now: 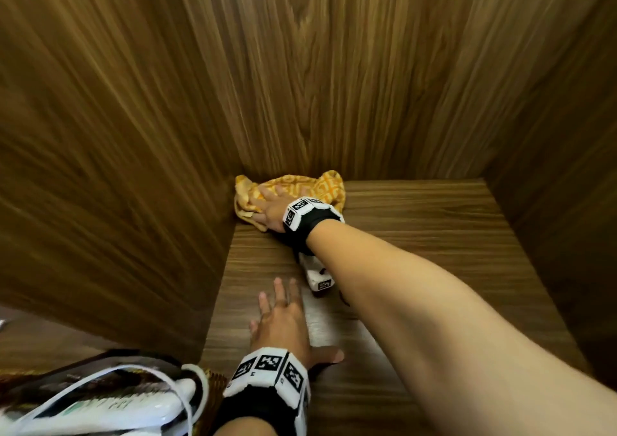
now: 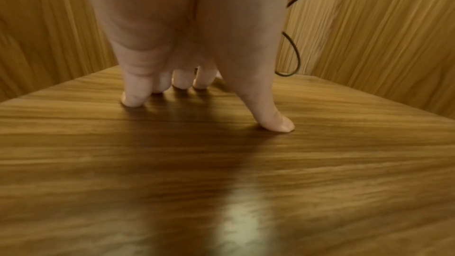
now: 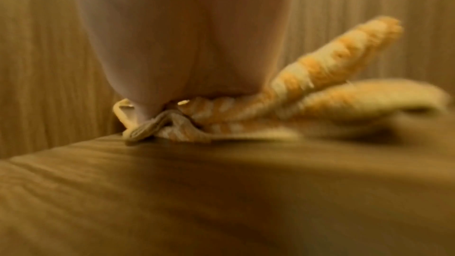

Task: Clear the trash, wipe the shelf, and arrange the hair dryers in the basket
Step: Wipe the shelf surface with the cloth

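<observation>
Wooden shelf: right hand presses flat, fingers straight, on the crumpled yellow cloth in the back-left corner; left hand rests spread, holding nothing.

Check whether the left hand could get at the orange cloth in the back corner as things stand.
Probably yes: the left hand rests flat on the shelf with bare wood ahead, though the right hand and its forearm already cover the cloth.

head cam looks down n forward into the wooden shelf, both arms in shot. left wrist cam sits low, v close behind the left hand, facing the back corner. right wrist cam same deal, nearly touching the cloth. all 3 share the shelf board.
</observation>
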Action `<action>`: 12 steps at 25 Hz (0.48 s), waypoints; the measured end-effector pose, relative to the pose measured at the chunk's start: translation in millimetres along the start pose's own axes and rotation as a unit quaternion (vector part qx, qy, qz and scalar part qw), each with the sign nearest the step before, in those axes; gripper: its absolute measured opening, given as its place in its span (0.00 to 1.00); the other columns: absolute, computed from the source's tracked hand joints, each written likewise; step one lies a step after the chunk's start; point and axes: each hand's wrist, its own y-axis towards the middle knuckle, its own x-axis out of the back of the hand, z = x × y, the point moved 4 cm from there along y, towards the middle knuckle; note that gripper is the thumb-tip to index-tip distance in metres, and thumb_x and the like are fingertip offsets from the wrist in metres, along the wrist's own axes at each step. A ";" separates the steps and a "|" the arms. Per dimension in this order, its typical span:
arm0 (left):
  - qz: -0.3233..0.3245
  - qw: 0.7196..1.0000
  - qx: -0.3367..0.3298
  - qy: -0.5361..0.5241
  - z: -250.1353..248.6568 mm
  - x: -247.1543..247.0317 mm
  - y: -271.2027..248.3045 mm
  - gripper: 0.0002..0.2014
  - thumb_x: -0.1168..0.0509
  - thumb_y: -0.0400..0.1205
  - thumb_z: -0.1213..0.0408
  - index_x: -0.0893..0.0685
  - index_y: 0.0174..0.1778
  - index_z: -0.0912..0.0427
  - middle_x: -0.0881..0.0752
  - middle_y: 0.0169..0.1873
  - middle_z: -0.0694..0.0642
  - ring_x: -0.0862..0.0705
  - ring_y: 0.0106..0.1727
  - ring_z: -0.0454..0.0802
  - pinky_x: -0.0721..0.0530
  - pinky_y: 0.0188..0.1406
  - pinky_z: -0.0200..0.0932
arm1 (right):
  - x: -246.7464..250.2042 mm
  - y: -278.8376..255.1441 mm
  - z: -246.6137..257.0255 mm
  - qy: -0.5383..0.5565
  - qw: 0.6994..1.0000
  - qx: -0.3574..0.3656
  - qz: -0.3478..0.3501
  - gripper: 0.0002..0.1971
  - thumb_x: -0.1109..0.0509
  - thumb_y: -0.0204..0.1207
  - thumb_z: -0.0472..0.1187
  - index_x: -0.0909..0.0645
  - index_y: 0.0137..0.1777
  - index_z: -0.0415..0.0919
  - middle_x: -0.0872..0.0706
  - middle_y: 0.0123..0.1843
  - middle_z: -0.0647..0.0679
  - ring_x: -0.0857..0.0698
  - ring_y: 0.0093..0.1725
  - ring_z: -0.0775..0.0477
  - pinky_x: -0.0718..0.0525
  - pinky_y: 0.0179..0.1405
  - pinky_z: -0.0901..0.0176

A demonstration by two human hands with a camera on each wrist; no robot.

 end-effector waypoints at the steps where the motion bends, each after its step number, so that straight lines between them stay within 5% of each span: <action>1: 0.002 1.000 0.000 0.000 -0.5 0.5 -0.3 0.67 0.24 0.60 0.37 0.64 0.82 0.53 0.64 0.83 0.55 0.60 0.84 0.63 0.45 0.79 0.65 | -4.5 -1.3 -10.2 -0.005 1.000 0.000 -0.001 0.24 0.52 0.87 0.50 0.47 0.83 0.57 0.60 0.87 0.50 0.59 0.85 0.35 0.53 0.76 0.24; 4: 0.013 1.000 0.012 0.011 -0.9 4.5 -0.6 0.68 0.24 0.59 0.36 0.65 0.82 0.54 0.64 0.83 0.55 0.59 0.84 0.63 0.43 0.80 0.65 | -25.0 -22.1 -74.3 0.059 0.996 -0.048 -0.056 0.26 0.52 0.86 0.50 0.47 0.83 0.53 0.55 0.87 0.47 0.52 0.85 0.36 0.52 0.83 0.39; 6: 0.026 0.999 0.017 0.010 -2.8 4.9 0.6 0.69 0.23 0.59 0.37 0.65 0.82 0.55 0.64 0.83 0.56 0.59 0.84 0.64 0.42 0.80 0.65 | -53.4 -62.6 -135.0 0.139 0.976 -0.152 -0.076 0.27 0.52 0.86 0.52 0.50 0.84 0.51 0.53 0.87 0.46 0.51 0.85 0.39 0.54 0.84 0.46; 10: 0.027 0.999 0.013 0.014 -4.5 5.9 1.1 0.68 0.23 0.60 0.38 0.65 0.82 0.57 0.65 0.83 0.58 0.60 0.83 0.66 0.42 0.80 0.66 | -97.7 -141.8 -221.3 0.246 0.880 -0.391 -0.115 0.31 0.52 0.83 0.58 0.54 0.84 0.55 0.55 0.87 0.42 0.53 0.85 0.33 0.53 0.83 0.37; 12: 0.020 1.000 0.007 0.017 -4.9 5.1 1.3 0.68 0.23 0.60 0.38 0.65 0.82 0.57 0.64 0.83 0.58 0.59 0.83 0.66 0.42 0.80 0.66 | -87.7 -150.3 -208.7 0.303 0.855 -0.407 -0.106 0.32 0.48 0.84 0.52 0.52 0.84 0.46 0.50 0.86 0.38 0.48 0.84 0.33 0.45 0.80 0.45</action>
